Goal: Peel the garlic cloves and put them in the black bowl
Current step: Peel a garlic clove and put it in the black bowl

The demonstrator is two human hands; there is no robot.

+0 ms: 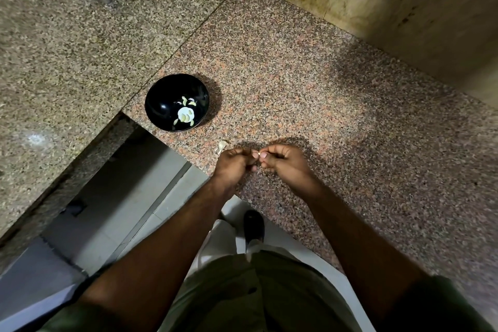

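Here, a small garlic clove pinched between the curled fingertips of left hand and right hand, thumbs meeting over it, only a pale sliver showing. Both forearms stretched forward over the granite counter. Up and left of the hands, the black bowl, holding several pale peeled cloves. Between bowl and hands, a scrap of papery skin on the counter.

Both hands pinch a clove near black bowl.

A speckled granite counter carries a black bowl and garlic scrap.
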